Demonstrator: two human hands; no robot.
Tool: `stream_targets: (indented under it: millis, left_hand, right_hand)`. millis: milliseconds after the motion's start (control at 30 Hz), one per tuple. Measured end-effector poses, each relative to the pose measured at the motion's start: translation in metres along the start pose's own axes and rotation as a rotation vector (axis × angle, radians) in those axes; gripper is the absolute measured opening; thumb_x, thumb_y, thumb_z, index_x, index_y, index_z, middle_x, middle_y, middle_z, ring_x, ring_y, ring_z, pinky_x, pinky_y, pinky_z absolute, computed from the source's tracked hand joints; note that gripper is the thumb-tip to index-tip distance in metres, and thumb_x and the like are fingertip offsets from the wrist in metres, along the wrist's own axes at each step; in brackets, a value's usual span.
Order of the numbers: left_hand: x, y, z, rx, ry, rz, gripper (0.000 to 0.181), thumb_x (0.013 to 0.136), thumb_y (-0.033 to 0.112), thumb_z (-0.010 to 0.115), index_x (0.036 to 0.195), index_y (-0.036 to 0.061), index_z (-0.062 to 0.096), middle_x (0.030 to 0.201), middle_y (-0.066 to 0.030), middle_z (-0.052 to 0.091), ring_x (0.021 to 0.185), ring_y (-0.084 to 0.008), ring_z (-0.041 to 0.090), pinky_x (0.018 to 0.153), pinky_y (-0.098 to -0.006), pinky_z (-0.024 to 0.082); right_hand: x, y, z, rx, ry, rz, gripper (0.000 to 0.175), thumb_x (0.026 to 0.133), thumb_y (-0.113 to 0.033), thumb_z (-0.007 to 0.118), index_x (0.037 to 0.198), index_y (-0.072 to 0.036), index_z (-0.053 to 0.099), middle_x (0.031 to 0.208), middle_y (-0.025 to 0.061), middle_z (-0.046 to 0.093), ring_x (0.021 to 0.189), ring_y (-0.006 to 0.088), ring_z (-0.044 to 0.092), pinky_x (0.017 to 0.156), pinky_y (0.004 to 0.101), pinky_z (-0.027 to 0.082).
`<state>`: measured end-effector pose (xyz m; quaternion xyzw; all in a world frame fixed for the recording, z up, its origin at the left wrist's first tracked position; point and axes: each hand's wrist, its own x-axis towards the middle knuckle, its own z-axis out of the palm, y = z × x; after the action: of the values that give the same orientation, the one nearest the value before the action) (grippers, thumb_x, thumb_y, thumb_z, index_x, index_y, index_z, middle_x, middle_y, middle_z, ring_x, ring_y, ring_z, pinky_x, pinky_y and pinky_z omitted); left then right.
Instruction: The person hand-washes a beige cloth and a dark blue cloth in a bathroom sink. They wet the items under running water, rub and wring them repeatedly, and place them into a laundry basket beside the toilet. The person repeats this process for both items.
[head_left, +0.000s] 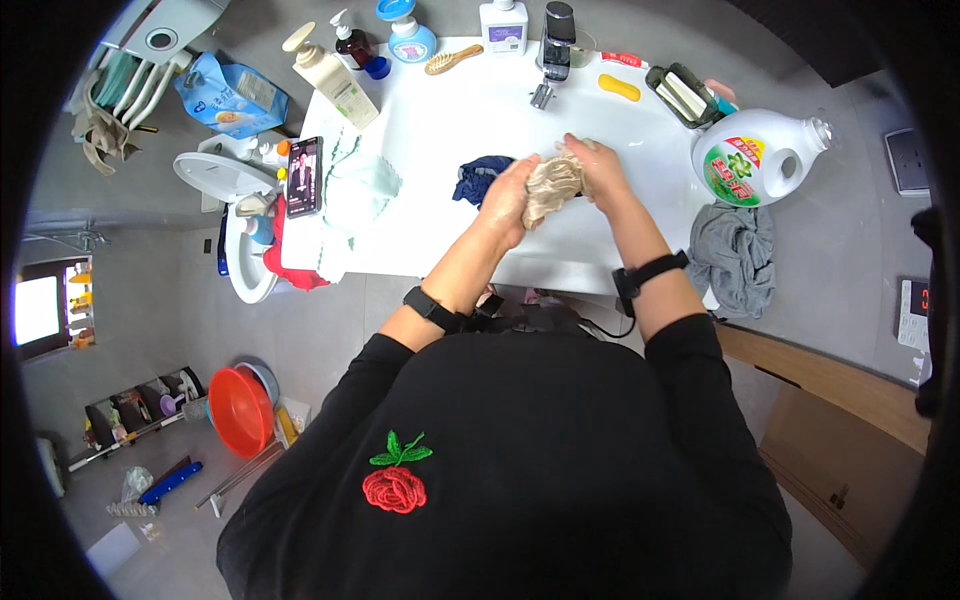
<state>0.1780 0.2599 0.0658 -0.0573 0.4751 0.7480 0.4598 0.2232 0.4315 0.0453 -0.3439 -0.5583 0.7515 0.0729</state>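
Between my two hands is a wet, bunched beige cloth (553, 186), raised over the white washbasin (450, 124). My left hand (511, 201) grips its left side, and my right hand (600, 171) holds its right side. Both hands look wet. A crumpled dark navy cloth (480, 180) lies in the basin just left of my left hand, partly covered by it. Past the hands, at the back of the basin, stands a dark faucet (557, 45) with a metal spout end. Whether water is running cannot be made out.
A large white detergent jug (754, 159) and a grey cloth (733, 259) sit on the right. A phone (305, 177) and a pale green cloth (360, 187) lie left. Along the back are a pump bottle (334, 79), a wooden hairbrush (453, 59) and a yellow soap bar (619, 88).
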Motion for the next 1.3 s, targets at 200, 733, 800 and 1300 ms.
stream_targets:
  millis: [200, 733, 800, 1300]
  left_hand:
    - [0.003, 0.011, -0.03, -0.212, 0.251, 0.117, 0.054, 0.097, 0.046, 0.036, 0.132, 0.0053, 0.035, 0.14, -0.0161, 0.031, 0.128, -0.0342, 0.032, 0.106, -0.0589, 0.017]
    - [0.026, -0.024, 0.025, -0.333, 0.028, -0.052, 0.025, 0.096, 0.027, 0.041, 0.105, 0.0085, 0.055, 0.101, -0.0052, 0.061, 0.087, -0.0184, 0.062, 0.08, -0.0337, 0.051]
    - [0.026, -0.019, 0.021, -0.449, -0.124, -0.012, 0.025, 0.096, 0.029, 0.041, 0.106, 0.0099, 0.055, 0.101, -0.0058, 0.061, 0.086, -0.0206, 0.062, 0.079, -0.0354, 0.052]
    - [0.031, -0.017, 0.015, -0.211, -0.043, -0.152, 0.031, 0.097, 0.033, 0.038, 0.1, 0.0072, 0.055, 0.1, -0.0062, 0.061, 0.087, -0.0177, 0.061, 0.074, -0.0332, 0.053]
  right_hand:
    - [-0.014, -0.025, -0.01, 0.109, 0.043, -0.326, 0.026, 0.086, -0.03, 0.065, 0.088, -0.005, 0.061, 0.085, 0.0029, 0.062, 0.077, 0.013, 0.059, 0.069, 0.0264, 0.047]
    - [-0.015, 0.005, 0.037, -0.535, 0.372, -0.428, 0.031, 0.083, -0.029, 0.058, 0.07, -0.001, 0.059, 0.072, 0.0195, 0.062, 0.069, 0.0362, 0.061, 0.067, 0.0433, 0.047]
    - [-0.028, 0.014, 0.04, -0.591, 0.33, -0.676, 0.021, 0.079, -0.023, 0.063, 0.073, -0.003, 0.057, 0.075, 0.0203, 0.058, 0.077, 0.037, 0.059, 0.07, 0.0425, 0.047]
    - [-0.006, 0.007, 0.035, -0.802, 0.27, -0.31, 0.036, 0.082, -0.036, 0.061, 0.072, -0.001, 0.064, 0.08, 0.0201, 0.064, 0.083, 0.0373, 0.062, 0.072, 0.0438, 0.049]
